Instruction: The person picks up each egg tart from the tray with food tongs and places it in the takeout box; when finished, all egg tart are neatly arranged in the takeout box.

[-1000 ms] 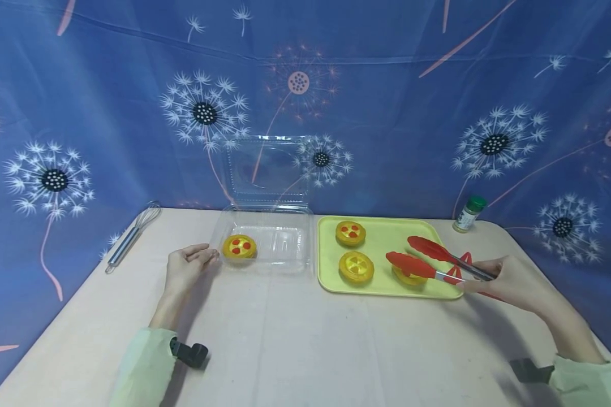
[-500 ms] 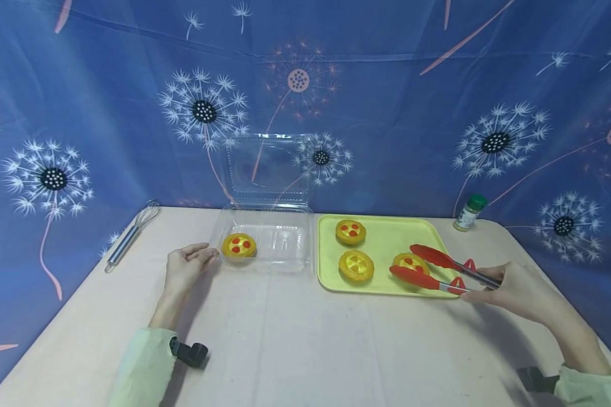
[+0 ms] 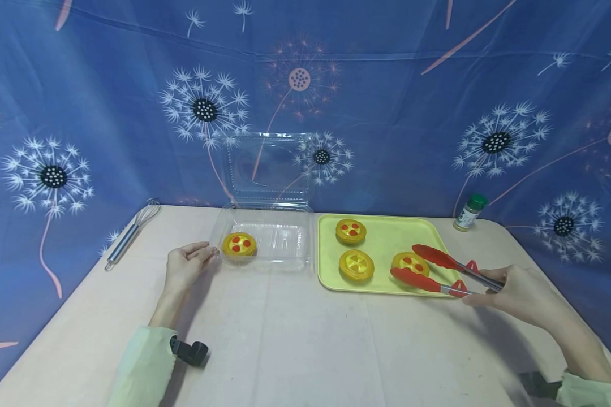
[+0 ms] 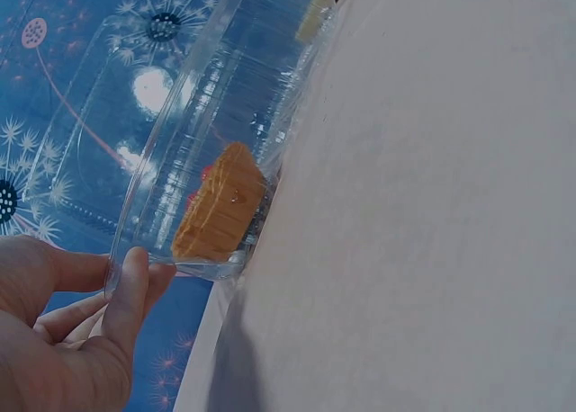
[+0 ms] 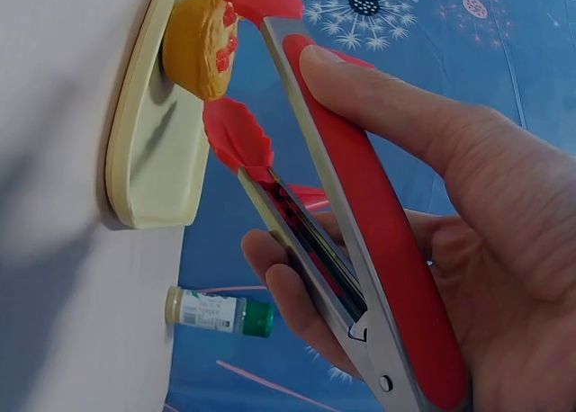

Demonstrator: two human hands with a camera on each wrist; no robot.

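My left hand [image 3: 187, 267] pinches the left rim of a clear plastic clamshell container [image 3: 280, 264], its lid standing up behind. Inside the container, at the left, sits an egg tart [image 3: 239, 245] with red dots on top. In my right hand [image 3: 526, 297] is a pair of red-tipped tongs [image 5: 355, 187], gripped with the thumb on one arm and fingers on the other. The tongs' spread tips stand on either side of another red-dotted tart [image 3: 410, 263] on the yellow tray [image 3: 377, 288]. Part of that tart is hidden by the near tip.
Two more tarts lie on the tray's left half: a red-dotted one [image 3: 351, 232] behind and one with yellow wedges [image 3: 356, 265] in front. A green-capped spice jar [image 3: 469, 213] stands right of the tray. A whisk [image 3: 132, 234] lies at the table's left edge.
The tongs have moved down and slightly right, from above the right-hand tart to around it, so its red dots now show. The left hand and container stay in place.
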